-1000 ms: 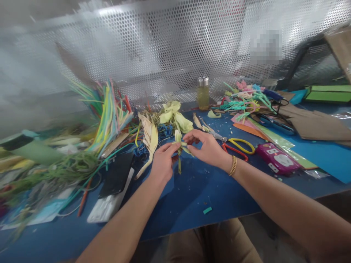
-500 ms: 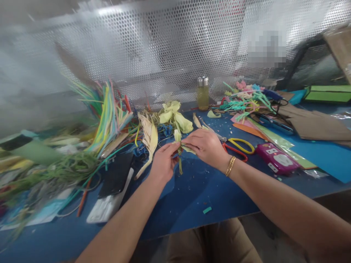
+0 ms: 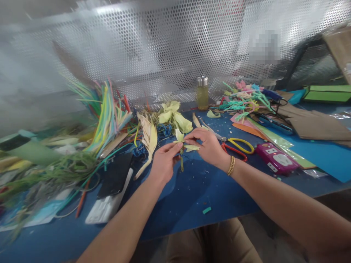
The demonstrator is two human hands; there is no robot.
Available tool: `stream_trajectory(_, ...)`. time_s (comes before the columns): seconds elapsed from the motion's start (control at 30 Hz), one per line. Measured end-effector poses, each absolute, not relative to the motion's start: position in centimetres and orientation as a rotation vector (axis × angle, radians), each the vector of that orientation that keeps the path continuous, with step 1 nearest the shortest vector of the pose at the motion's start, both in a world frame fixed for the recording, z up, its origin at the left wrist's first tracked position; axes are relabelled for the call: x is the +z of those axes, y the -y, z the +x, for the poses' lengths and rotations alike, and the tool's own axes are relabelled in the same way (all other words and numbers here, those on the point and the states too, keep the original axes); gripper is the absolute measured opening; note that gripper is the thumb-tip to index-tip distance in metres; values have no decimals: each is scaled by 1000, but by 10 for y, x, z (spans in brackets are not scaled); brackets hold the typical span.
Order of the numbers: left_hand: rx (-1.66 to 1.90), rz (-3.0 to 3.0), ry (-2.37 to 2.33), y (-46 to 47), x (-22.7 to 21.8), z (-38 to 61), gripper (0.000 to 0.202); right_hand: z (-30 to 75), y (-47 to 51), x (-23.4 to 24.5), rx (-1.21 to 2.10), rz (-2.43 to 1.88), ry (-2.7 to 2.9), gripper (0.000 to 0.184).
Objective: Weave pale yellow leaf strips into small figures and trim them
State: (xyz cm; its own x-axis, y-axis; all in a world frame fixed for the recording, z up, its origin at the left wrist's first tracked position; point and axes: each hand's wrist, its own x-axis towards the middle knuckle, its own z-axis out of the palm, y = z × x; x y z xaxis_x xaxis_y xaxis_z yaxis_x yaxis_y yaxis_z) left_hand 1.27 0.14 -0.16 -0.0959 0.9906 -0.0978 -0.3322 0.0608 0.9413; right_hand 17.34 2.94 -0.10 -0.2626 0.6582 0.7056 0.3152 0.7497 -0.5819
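Note:
A small corn-husk flower [image 3: 179,135] with pale yellow-green petals and a short green stem is held over the middle of the table. My left hand [image 3: 164,162] pinches its base between thumb and fingers, with the stem hanging below. At the flower's right side, the fingers of my right hand [image 3: 208,146] are closed on a petal. Just behind lie a bunch of pale husks [image 3: 178,118] and a dried corn husk [image 3: 149,137] to the left. Scissors [image 3: 242,143] with red and yellow handles rest beside my right hand.
A black phone [image 3: 115,175] and colourful pipe cleaners [image 3: 105,113] are on the left. A glass bottle [image 3: 203,95] stands by the perforated metal panel [image 3: 175,44]. At right are a purple case [image 3: 276,159], coloured paper [image 3: 318,155] and brown cardboard [image 3: 320,122].
The flower's petals now stand more spread and visible between my hands. My right fingers have shifted slightly right and opened a little from my left thumb.

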Motion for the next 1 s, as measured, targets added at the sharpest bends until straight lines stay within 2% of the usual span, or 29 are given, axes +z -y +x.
stream_trajectory(0.2,1376,831,-1080,-1,-2,13,32,173,-30,-2,489,-771,1828,11)
stream_trajectory(0.73,1345,833,-1084,-1,-1,11,28,178,-28,6,139,-740,2049,18)
stream_trajectory(0.87,1381,808,-1067,0,3,11,26,176,-28,4,345,-765,1895,16)
stream_trajectory(1.0,1424,802,-1063,0,2,12,26,174,-30,0,802,-848,1646,29)
